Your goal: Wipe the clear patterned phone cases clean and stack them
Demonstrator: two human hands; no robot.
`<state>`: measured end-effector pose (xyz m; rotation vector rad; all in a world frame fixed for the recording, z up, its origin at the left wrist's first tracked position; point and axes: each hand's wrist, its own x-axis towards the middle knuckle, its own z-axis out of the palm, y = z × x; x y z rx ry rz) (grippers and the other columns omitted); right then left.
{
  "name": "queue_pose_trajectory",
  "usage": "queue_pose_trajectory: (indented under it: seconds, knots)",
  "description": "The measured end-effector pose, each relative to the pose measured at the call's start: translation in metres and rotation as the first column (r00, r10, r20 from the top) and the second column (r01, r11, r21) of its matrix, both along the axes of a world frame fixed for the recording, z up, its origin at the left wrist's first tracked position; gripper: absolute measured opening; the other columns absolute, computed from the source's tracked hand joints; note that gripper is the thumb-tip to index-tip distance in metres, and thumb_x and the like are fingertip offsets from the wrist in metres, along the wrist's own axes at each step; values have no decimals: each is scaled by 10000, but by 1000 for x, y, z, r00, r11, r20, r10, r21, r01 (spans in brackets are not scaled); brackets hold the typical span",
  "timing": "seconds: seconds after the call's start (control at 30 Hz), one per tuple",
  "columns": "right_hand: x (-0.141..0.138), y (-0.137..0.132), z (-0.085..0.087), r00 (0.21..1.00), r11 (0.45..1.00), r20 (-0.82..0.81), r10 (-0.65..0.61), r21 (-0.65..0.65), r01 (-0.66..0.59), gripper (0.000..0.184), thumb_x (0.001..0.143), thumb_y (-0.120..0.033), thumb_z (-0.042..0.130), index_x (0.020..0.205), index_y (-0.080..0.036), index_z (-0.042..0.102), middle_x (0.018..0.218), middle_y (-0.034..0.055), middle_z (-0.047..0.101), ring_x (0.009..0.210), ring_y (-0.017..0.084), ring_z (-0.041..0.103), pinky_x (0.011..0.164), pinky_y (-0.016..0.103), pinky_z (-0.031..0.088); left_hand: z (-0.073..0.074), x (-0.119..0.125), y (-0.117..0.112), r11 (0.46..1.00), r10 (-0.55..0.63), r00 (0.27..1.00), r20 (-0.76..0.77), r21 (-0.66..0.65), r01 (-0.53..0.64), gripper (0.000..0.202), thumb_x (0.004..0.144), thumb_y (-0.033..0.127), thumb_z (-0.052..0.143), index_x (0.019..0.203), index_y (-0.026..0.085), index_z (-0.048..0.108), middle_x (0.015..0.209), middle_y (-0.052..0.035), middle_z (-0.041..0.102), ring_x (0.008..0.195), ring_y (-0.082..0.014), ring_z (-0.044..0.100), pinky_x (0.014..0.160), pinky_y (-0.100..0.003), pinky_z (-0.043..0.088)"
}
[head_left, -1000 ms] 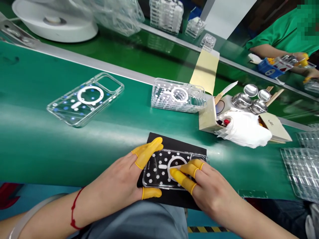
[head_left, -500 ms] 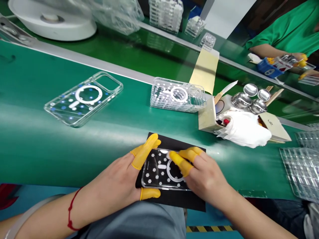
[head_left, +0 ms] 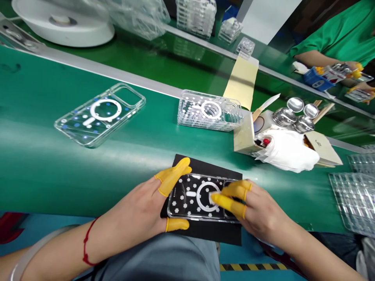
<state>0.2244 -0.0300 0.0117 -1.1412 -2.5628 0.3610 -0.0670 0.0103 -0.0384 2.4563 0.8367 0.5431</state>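
A clear phone case (head_left: 191,199) with white flower prints and a white ring lies on a black mat (head_left: 205,166) at the near edge of the green belt. My left hand (head_left: 146,207), in yellow finger cots, grips the case's left end between thumb and fingers. My right hand (head_left: 252,210) presses its cot-covered fingertips together on a small white wad at the ring, on the case's right half.
A clear case with blue dots (head_left: 99,116) lies on the green belt (head_left: 43,164) at the left. A stack of clear cases (head_left: 209,111) stands mid-belt beside a cardboard box (head_left: 244,136) with metal cups and white cloth. Case trays (head_left: 356,201) sit right. A person in green works far right.
My right hand has slid across the case, from the ring to its top edge, then back right onto the ring. My left hand has kept its grip.
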Motion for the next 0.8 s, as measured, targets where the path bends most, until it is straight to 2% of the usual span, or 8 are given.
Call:
queue_pose_trajectory:
  seconds: [0.1, 0.2, 0.27, 0.37, 0.43, 0.6, 0.7, 0.8]
  knots:
    - [-18, 3, -9, 996, 997, -79, -34, 63, 40, 318, 1090, -112, 465, 1231, -162, 746, 1024, 90, 763, 919, 225, 671, 797, 363, 570, 0, 0, 1, 1000, 11, 1000, -13, -11, -12, 1008, 929, 570, 760, 1674, 192, 196, 1605, -184, 527, 1509, -334, 505, 1232, -447, 480]
    - [-17, 1, -9, 990, 996, -121, 66, -50, -72, 301, 1128, -201, 459, 1214, -194, 747, 1015, 58, 757, 890, 199, 669, 795, 335, 562, 3, 1, 2, 1000, 16, 1000, -16, 4, -16, 938, 968, 594, 697, 1656, 166, 225, 1604, -185, 528, 1501, -306, 517, 1237, -408, 467]
    - [-5, 2, -9, 996, 997, -90, 23, -68, -29, 299, 1115, -156, 475, 1233, -215, 743, 1021, 56, 743, 923, 188, 665, 815, 315, 553, 5, 1, 3, 1000, 10, 1000, -28, 10, -10, 901, 991, 631, 636, 1643, 141, 253, 1603, -188, 529, 1498, -299, 520, 1242, -399, 457]
    - [-2, 7, -12, 995, 995, -53, -82, 47, 84, 337, 1073, -74, 488, 1242, -207, 747, 1013, 78, 729, 921, 204, 651, 797, 328, 546, 5, 1, 4, 1000, 0, 999, -43, 19, 1, 837, 1027, 643, 560, 1627, 127, 289, 1589, -185, 545, 1491, -298, 527, 1239, -406, 459]
    - [-13, 9, -12, 996, 996, -70, -55, 60, 59, 317, 1083, -107, 486, 1223, -198, 756, 1001, 80, 737, 890, 214, 648, 773, 341, 550, 4, 1, 4, 999, 1, 999, -47, 39, 1, 818, 1039, 646, 532, 1620, 117, 305, 1562, -192, 570, 1478, -312, 541, 1220, -415, 481]
    - [-3, -9, 9, 995, 985, -47, 84, -145, -90, 373, 1162, -216, 368, 1248, -196, 730, 1026, 61, 763, 902, 180, 671, 833, 319, 559, 2, 1, 5, 998, 6, 999, -43, 63, -3, 807, 1034, 689, 496, 1602, 140, 332, 1525, -200, 601, 1421, -325, 597, 1189, -437, 512]
    - [20, -22, 19, 998, 989, 42, 47, -141, -41, 426, 1172, -210, 301, 1315, -203, 702, 1039, 74, 764, 947, 191, 677, 867, 342, 551, 2, 2, 5, 999, 19, 999, -36, 33, -18, 845, 1021, 710, 505, 1624, 156, 294, 1569, -196, 564, 1430, -321, 587, 1197, -439, 504]
    - [0, -17, 10, 999, 995, 15, 51, -81, -50, 429, 1170, -217, 307, 1277, -176, 720, 1035, 72, 763, 913, 194, 662, 837, 349, 539, 0, 3, 4, 999, 11, 999, -35, 31, -10, 843, 1025, 693, 520, 1637, 160, 290, 1560, -182, 577, 1448, -322, 569, 1204, -435, 495]
